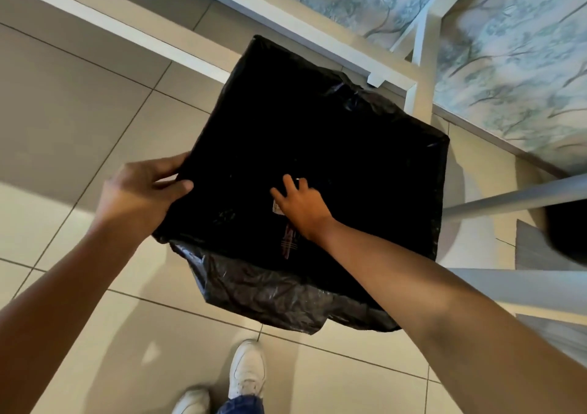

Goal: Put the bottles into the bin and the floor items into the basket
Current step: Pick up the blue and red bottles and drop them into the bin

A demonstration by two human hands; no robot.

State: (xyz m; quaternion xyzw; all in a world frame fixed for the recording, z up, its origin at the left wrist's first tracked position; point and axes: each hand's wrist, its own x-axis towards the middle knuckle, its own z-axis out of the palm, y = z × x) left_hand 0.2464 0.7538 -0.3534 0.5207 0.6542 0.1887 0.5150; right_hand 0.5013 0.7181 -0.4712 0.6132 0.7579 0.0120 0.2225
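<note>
Fingers of your left hand (143, 191) pinch the slippery bin liner (254, 286) rim; your right hand (301, 205) wraps what looks like a light bottle (289, 241).

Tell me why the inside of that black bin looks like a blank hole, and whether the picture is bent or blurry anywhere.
Head view: the black bin liner swallows the light, only its crumpled near wall shows sheen; head view: the white frame rails splay at odd angles, a wide-angle effect; head view: the shoes at the bottom edge are blurred.
</note>
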